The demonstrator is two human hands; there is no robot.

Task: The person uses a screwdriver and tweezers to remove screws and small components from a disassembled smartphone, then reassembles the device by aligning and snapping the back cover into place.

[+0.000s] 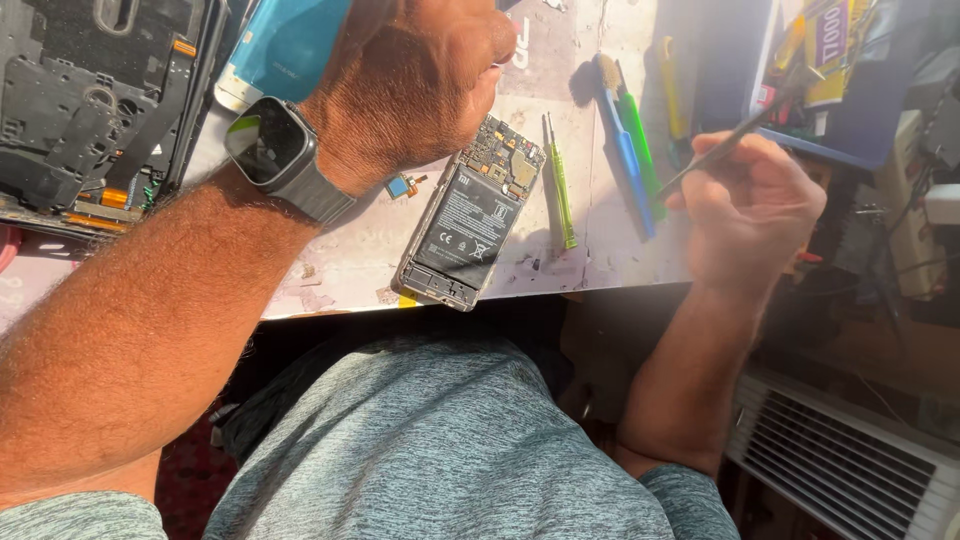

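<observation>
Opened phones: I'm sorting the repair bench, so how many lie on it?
2: one opened phone with its battery showing by the left hand; another dismantled phone far left. Others may be hidden.

An opened phone is lying on the worktop near its front edge. Just right of it a screwdriver is lying, then a brush farther right. A dismantled phone body is sitting far left.

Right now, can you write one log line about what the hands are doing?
left hand: beside opened phone | right hand: holds thin tool | green screwdriver: on mat
</observation>
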